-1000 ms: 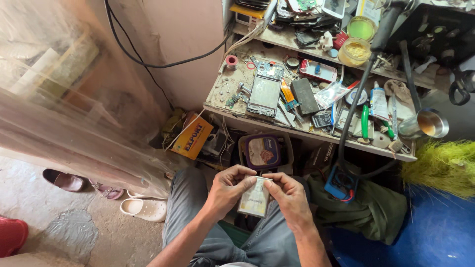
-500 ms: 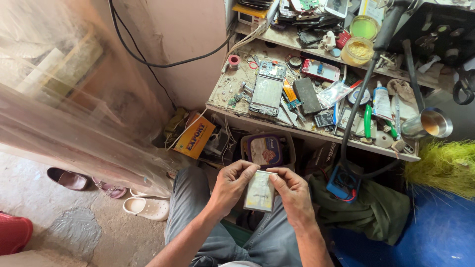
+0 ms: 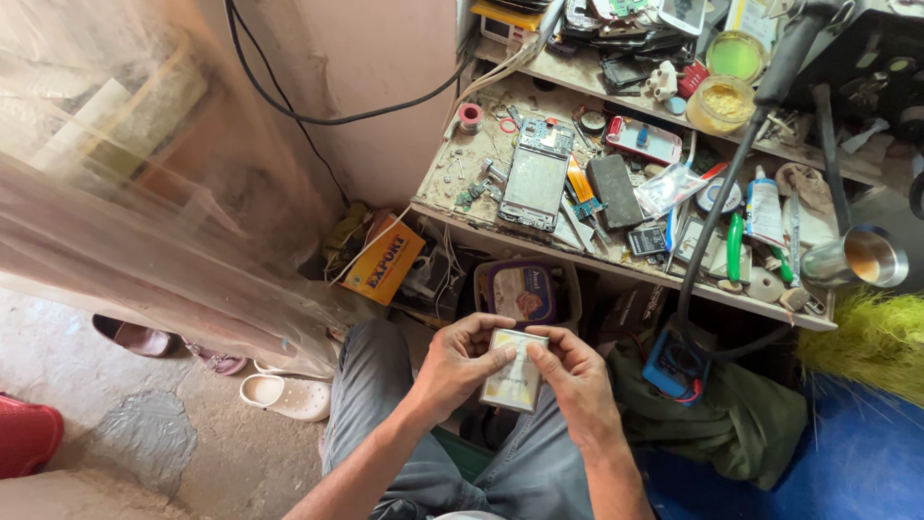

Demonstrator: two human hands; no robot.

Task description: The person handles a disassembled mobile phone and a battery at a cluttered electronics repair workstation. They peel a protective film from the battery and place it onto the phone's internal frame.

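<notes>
A small flat rectangular pack (image 3: 513, 377), pale cream with a silvery edge, sits over my lap between both hands. My left hand (image 3: 460, 360) grips its left side, thumb across the top edge. My right hand (image 3: 576, 377) holds the right side, thumb pressed on the pack's upper face. My legs in grey jeans (image 3: 371, 400) are below. In front of me stands a cluttered workbench (image 3: 500, 231) with an opened phone frame (image 3: 535, 174) lying on it.
The bench carries several phone parts, a dark battery (image 3: 616, 189), a glue tube (image 3: 765, 209) and a steel cup (image 3: 857, 258). A plastic tub (image 3: 525, 292) and a yellow box (image 3: 382, 260) lie under it. A blue meter (image 3: 671, 363) rests on green cloth. Sandals (image 3: 286, 395) lie on the floor at left.
Both hands have stayed on the pack, shifting their fingers slightly along its top edge. The view has tilted a little; the bench items have not moved.
</notes>
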